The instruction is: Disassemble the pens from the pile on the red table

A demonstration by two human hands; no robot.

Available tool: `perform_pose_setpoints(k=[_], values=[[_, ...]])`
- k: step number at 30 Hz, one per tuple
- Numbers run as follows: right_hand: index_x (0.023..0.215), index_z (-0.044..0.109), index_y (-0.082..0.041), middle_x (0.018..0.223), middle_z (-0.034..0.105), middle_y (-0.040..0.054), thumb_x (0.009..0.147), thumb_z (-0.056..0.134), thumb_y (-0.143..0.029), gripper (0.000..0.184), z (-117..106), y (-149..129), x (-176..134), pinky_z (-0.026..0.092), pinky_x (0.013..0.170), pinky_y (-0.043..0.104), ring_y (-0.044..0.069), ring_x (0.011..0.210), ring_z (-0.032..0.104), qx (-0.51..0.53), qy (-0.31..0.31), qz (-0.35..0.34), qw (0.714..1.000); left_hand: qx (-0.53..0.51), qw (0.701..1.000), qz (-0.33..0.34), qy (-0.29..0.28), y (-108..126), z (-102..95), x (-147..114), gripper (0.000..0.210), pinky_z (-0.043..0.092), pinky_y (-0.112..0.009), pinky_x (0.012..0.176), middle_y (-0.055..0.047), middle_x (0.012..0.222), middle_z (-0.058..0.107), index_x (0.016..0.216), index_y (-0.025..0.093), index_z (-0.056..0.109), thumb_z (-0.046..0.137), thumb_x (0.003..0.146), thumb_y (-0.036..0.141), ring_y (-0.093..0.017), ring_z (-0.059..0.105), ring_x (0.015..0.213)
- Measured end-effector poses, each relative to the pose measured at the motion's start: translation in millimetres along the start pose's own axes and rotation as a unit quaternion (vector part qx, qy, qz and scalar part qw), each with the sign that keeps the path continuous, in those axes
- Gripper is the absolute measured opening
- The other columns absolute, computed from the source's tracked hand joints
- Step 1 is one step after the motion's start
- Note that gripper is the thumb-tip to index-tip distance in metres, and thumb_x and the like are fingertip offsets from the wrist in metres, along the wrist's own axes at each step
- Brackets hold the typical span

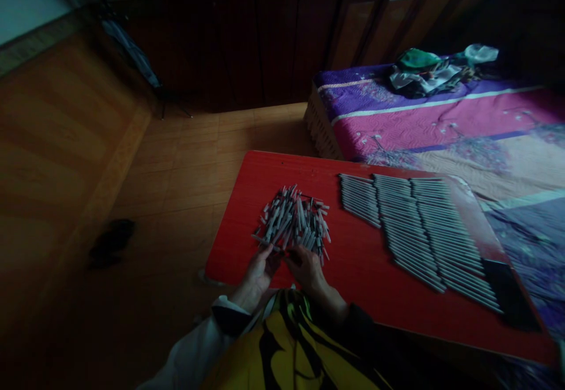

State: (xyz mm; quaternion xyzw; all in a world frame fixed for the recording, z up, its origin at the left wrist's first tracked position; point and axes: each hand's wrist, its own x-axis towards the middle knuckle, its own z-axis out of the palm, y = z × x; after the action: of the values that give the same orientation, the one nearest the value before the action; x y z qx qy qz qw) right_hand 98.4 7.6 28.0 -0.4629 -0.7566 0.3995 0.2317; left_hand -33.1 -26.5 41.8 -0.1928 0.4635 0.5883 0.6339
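On the red table, a loose heap of slim grey, pale and dark pen parts (291,216) lies in front of me. Both hands meet at its near edge. My left hand (258,272) is closed, with a thin pale pen part (263,240) at its fingertips. Close beside it, my right hand (309,267) has its fingers pinched together near the left fingertips; what they hold is too small and dim to make out. To the right, slim grey pens (410,225) with dark ends lie side by side in three slanting columns.
A dark flat object, perhaps a phone (512,293), lies at the right end of the red table (353,296). Beyond stands a bed (410,119) with a bundle of bags (426,69). Dark cabinets (273,37) line the back; a black item (112,240) is on the floor.
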Motion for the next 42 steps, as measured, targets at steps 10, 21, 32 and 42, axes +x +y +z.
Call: perform_pose_setpoints(k=[10,21,32,42], values=[[0.088,0.065,-0.017,0.079,0.063,0.0062,0.081,0.049,-0.023,0.018,3.4,5.3,-2.3,0.045,0.061,0.022,0.015,0.068,0.059,-0.067,0.018,-0.046,0.997,0.02,0.999,0.029,-0.032,-8.2,1.8,1.7,0.007,0.05,-0.02,0.054,-0.006,0.071,0.067,0.078,0.011,0.061,0.056,0.079,0.007,-0.011,0.062,0.057],[0.069,0.059,-0.012,0.046,0.055,0.0006,0.068,0.057,-0.047,0.035,9.9,-3.8,1.6,0.041,0.034,0.023,0.013,0.036,0.051,0.317,0.014,0.255,0.913,0.081,0.989,0.116,-0.052,-15.6,-4.7,11.4,0.017,0.048,-0.023,0.059,-0.003,0.074,0.066,0.083,0.013,0.06,0.069,0.07,0.019,-0.013,0.062,0.062],[0.076,0.061,-0.015,0.067,0.063,0.0067,0.078,0.049,-0.037,0.025,3.6,-3.4,3.7,0.044,0.054,0.024,0.017,0.062,0.059,0.052,0.023,0.14,0.988,0.094,0.985,0.136,-0.048,-19.6,0.7,8.2,0.028,0.049,-0.025,0.061,-0.005,0.08,0.067,0.09,0.014,0.059,0.07,0.066,0.021,-0.015,0.064,0.067],[0.077,0.055,-0.014,0.056,0.055,0.0012,0.082,0.039,-0.051,0.04,2.7,-1.3,0.6,0.041,0.043,0.021,0.013,0.048,0.053,0.192,-0.035,0.16,0.968,0.09,0.985,0.129,-0.066,-20.9,-0.7,10.0,0.03,0.049,-0.027,0.06,-0.005,0.075,0.068,0.088,0.013,0.059,0.072,0.064,0.026,-0.016,0.064,0.064]])
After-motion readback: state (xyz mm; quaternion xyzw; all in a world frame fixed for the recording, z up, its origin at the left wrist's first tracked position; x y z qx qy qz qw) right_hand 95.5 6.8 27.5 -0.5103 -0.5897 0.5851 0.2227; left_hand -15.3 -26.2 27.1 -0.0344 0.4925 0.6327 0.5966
